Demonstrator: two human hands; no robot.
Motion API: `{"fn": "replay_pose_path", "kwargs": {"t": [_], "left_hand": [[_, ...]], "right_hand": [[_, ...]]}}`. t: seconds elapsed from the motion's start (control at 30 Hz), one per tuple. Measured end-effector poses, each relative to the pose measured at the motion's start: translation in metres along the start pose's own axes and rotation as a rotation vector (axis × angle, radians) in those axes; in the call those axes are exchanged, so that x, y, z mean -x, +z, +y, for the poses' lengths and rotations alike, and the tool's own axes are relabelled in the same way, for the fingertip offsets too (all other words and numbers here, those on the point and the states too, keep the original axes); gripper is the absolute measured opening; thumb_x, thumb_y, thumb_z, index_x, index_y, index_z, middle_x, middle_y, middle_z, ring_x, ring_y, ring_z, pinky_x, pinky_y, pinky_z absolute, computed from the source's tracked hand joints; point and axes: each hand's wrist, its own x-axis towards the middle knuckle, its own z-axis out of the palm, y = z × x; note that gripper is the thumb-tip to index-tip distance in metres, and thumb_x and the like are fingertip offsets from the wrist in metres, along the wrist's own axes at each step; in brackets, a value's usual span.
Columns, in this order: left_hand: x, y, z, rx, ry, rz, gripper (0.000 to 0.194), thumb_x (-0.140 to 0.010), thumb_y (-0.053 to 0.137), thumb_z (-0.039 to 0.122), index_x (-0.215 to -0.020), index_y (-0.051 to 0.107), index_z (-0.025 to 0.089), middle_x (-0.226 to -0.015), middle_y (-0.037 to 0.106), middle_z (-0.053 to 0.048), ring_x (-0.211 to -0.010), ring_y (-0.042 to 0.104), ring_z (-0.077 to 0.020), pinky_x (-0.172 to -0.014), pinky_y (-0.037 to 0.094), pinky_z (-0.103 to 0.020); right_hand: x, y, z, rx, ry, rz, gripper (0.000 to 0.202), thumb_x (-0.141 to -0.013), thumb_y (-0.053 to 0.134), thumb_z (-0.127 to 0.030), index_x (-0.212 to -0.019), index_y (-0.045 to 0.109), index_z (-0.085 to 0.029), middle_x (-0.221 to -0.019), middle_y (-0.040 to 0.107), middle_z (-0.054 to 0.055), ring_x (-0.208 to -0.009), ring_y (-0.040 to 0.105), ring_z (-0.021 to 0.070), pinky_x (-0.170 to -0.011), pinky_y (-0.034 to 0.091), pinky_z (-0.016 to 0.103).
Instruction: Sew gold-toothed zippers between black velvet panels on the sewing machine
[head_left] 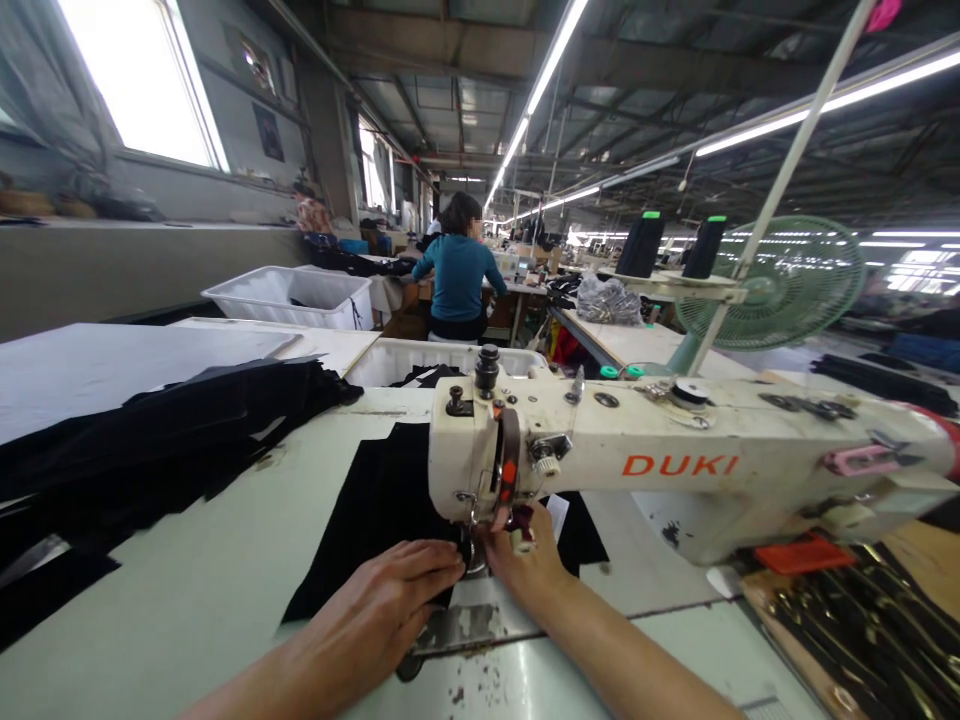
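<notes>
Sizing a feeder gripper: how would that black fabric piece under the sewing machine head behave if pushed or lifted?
Probably floppy: the black fabric piece lies flat and thin, and the similar black fabric pile beside it slumps in folds. Likely light, and it should slide easily on the smooth table. Both hands, left hand and right hand, press it by the needle, suggesting it shifts readily.

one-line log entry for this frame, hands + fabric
left hand: flat on black fabric | right hand: at needle of sewing machine, grip unclear | fabric pile: left on table
</notes>
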Motion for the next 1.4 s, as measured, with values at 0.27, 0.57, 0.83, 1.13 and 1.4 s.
{"fn": "replay_pose_path", "kwargs": {"t": [0.27,0.57,0.83,1.13,1.4], "left_hand": [[0.0,-0.001,0.004,-0.028,-0.027,-0.005,0.054,-0.079,0.053,0.003,-0.126,0.068,0.025,-0.126,0.07,-0.003,-0.114,0.067,-0.0205,-0.101,0.051,-0.03],[0.002,0.003,-0.007,0.058,-0.14,-0.018,0.037,-0.092,0.052,0.013,-0.12,0.072,0.026,-0.122,0.072,-0.001,-0.111,0.069,-0.0177,-0.099,0.052,-0.027],[-0.005,-0.004,0.0,0.044,0.059,-0.054,0.052,-0.087,0.051,0.008,-0.133,0.064,0.03,-0.122,0.072,-0.001,-0.114,0.067,-0.0203,-0.102,0.051,-0.028],[-0.009,-0.01,0.007,-0.095,0.069,0.035,0.053,-0.088,0.049,0.008,-0.137,0.059,0.024,-0.128,0.068,-0.006,-0.116,0.065,-0.0231,-0.104,0.05,-0.03],[-0.008,-0.002,0.002,-0.072,0.03,0.047,0.052,-0.093,0.052,0.012,-0.144,0.053,0.026,-0.13,0.067,-0.005,-0.121,0.062,-0.024,-0.107,0.049,-0.033]], "right_hand": [[0.015,-0.047,-0.012,-0.056,-0.225,-0.028,0.02,-0.092,0.063,-0.015,-0.11,0.067,-0.022,-0.102,0.071,0.007,-0.095,0.065,0.0262,-0.086,0.053,0.043],[0.017,-0.033,-0.015,-0.028,-0.271,-0.148,0.016,-0.093,0.061,-0.01,-0.107,0.066,-0.019,-0.1,0.073,0.007,-0.099,0.066,0.0259,-0.088,0.053,0.041],[0.014,-0.038,-0.016,-0.072,-0.281,-0.103,0.011,-0.092,0.064,-0.013,-0.1,0.066,-0.02,-0.102,0.073,0.006,-0.096,0.068,0.0257,-0.086,0.055,0.04],[0.012,-0.033,-0.009,-0.167,-0.256,-0.014,0.017,-0.088,0.064,-0.009,-0.101,0.066,-0.02,-0.098,0.075,0.004,-0.092,0.069,0.0258,-0.085,0.056,0.039],[0.014,-0.031,-0.008,-0.158,-0.208,-0.013,0.018,-0.089,0.064,-0.012,-0.104,0.068,-0.022,-0.102,0.074,0.004,-0.095,0.068,0.0247,-0.089,0.056,0.038]]}}
